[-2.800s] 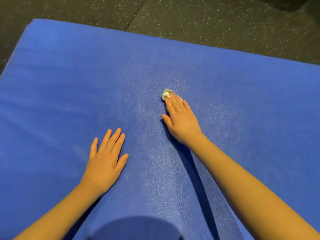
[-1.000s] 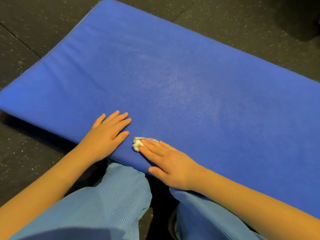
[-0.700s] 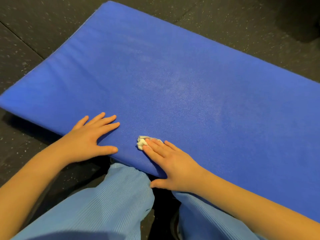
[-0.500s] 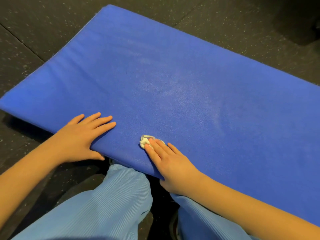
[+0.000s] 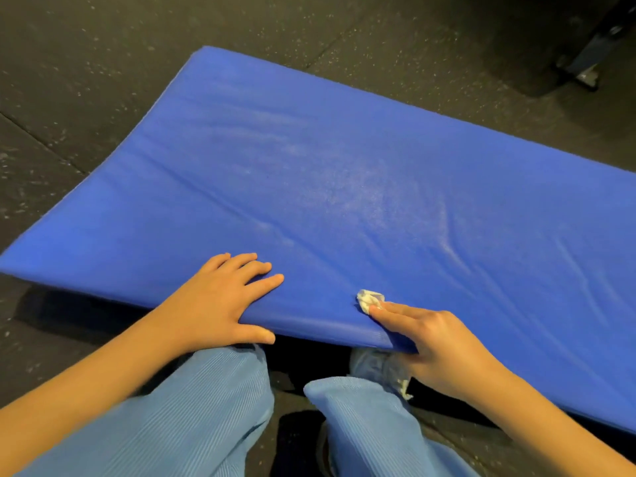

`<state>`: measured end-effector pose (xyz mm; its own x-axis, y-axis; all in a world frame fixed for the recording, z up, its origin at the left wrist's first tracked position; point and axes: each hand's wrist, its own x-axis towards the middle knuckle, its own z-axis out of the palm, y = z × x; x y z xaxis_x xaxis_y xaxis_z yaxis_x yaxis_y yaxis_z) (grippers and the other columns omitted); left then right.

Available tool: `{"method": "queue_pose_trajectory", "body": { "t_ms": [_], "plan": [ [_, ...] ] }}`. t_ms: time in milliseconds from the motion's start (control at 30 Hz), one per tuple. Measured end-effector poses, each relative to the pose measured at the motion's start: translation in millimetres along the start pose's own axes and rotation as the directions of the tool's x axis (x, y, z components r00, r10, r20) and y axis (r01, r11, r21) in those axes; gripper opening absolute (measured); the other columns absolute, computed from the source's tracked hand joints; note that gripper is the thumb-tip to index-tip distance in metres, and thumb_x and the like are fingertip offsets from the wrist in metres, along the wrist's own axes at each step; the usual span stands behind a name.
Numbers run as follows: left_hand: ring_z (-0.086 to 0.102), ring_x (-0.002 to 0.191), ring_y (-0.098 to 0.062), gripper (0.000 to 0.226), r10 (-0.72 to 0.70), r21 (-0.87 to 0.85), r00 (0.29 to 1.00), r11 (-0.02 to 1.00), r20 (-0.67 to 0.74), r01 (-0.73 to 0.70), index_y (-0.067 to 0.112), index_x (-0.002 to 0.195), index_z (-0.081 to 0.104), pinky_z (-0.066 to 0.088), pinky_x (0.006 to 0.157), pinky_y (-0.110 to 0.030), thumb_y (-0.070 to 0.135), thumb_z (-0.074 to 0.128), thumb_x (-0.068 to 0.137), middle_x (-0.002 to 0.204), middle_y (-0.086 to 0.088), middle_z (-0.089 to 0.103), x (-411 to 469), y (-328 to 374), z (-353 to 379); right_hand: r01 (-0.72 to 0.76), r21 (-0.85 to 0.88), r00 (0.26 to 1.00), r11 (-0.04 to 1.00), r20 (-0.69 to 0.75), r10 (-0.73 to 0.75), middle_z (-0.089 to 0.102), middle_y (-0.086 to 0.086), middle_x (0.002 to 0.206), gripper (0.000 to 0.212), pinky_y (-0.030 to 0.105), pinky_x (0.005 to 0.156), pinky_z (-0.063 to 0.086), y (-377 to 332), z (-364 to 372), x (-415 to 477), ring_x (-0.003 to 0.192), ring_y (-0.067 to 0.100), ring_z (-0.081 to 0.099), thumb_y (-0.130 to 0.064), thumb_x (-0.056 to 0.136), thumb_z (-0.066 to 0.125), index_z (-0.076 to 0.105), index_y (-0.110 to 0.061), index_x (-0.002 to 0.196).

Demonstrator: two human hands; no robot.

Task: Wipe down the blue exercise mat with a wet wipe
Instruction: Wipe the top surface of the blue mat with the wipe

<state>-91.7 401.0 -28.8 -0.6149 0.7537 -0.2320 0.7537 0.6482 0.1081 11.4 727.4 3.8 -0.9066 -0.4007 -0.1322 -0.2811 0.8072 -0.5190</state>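
Blue mat (image 5: 344,173) edge gripped (left hand (image 5: 210,304)), wipe (image 5: 369,299) beside

The blue exercise mat (image 5: 344,173) is a thick padded slab, deep royal blue, lying flat across the dark speckled floor (image 5: 86,63) and running off to my right. Its top has shallow creases and a pale, streaky sheen toward the middle. The near edge is raised off the floor where my left hand (image 5: 213,304) grips it, 4 fingers on top and thumb underneath. The wet wipe (image 5: 370,299) is 1 small white crumpled wad, sitting on the mat's top close to that near edge, pinned under the straight fingertips of my right hand (image 5: 433,342).
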Motion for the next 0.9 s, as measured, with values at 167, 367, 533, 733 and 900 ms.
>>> {"method": "queue_pose_trajectory", "body": {
  "t_ms": [167,367,533,733,900],
  "plan": [
    [0.049,0.117,-0.014,0.082,-0.001,-0.246,1.0,0.969,-0.022,-0.005,0.033,0.126,0.062,0.036,0.094,-0.033,0.079,0.009,0.086,0.125,0.01,0.058,9.5,16.5,4.7,-0.082,0.106,0.997,0.991,0.024,0.08,0.03,-0.028,0.15,0.081,0.016,0.106,0.034,-3.0,18.3,-33.1,0.138,-0.004,0.029,-0.004,0.072,0.064,0.042,-0.033,0.145],
    [0.035,0.137,-0.013,0.094,-0.136,-0.259,0.99,0.958,-0.033,0.123,0.026,0.141,0.047,0.021,0.11,-0.034,0.079,-0.003,0.082,0.148,0.009,0.04,26.3,6.1,16.9,-0.073,0.196,0.988,0.978,0.145,0.045,0.015,-0.019,0.158,0.056,0.027,0.119,0.006,-12.0,32.6,-49.5,0.147,0.004,0.011,-0.026,0.096,0.035,0.024,-0.03,0.151],
    [0.011,0.146,-0.008,0.088,-0.21,-0.237,0.978,0.95,0.001,0.204,0.03,0.149,0.031,-0.001,0.116,-0.03,0.075,-0.001,0.081,0.157,0.015,0.019,25.8,13.6,24.3,-0.188,-0.03,0.97,0.982,0.149,0.19,-0.001,-0.02,0.156,0.071,0.026,0.118,-0.009,3.4,36.3,-3.5,0.146,0.0,-0.001,-0.055,0.087,0.002,0.011,-0.031,0.153],
    [0.017,0.146,-0.017,0.083,-0.207,-0.16,0.978,0.966,-0.005,0.204,0.027,0.147,0.036,0.003,0.115,-0.035,0.071,-0.004,0.089,0.156,0.009,0.023,22.7,13.1,26.6,-0.001,0.022,0.973,1.0,0.229,-0.004,0.001,-0.01,0.158,0.074,0.021,0.114,-0.015,-24.4,52.3,8.9,0.146,0.004,-0.006,-0.062,0.093,0.012,0.012,-0.02,0.153],
    [0.035,0.14,-0.023,0.071,-0.208,-0.103,0.978,0.972,0.023,0.21,0.022,0.142,0.047,0.014,0.111,-0.039,0.061,0.008,0.097,0.15,0.002,0.04,22.8,12.8,25.6,-0.142,-0.103,0.978,0.985,0.136,0.155,0.003,-0.008,0.161,0.09,0.028,0.118,-0.011,6.2,46.0,45.4,0.147,0.009,-0.005,-0.073,0.083,-0.01,0.009,-0.021,0.154]
  ]
}}
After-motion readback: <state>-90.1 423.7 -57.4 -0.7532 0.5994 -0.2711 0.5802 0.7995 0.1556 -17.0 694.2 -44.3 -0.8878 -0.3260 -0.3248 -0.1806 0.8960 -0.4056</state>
